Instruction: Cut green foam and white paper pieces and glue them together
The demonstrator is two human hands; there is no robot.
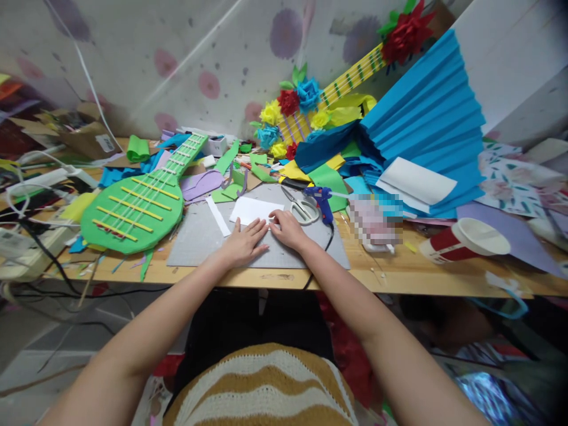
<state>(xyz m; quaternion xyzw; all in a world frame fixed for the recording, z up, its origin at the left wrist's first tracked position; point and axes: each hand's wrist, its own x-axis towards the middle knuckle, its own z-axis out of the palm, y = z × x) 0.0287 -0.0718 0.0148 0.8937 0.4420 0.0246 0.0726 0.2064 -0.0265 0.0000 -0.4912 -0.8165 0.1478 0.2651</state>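
Note:
A folded-looking piece of white paper [255, 210] lies on the grey board [190, 248] in front of me. My left hand [246, 241] rests flat across its lower edge, fingers stretched out and apart. At the paper's lower right corner, my right hand [287, 228] has its fingers bent and its thumb and fingertips together on the edge. Just beyond the right hand are scissors [304, 212] with pale handles. A blue glue gun [325, 204] lies beside them, its black cord running toward me. Left of the paper is a narrow white strip [217, 216].
A green paper lute [133, 210] lies at left near a power strip [39, 254]. Behind are coloured scraps, a flower-covered yellow instrument [352, 74] and a pleated blue paper fan [430, 118]. A paper cup [464, 241] stands tilted-looking at right, near the table's front edge [390, 284].

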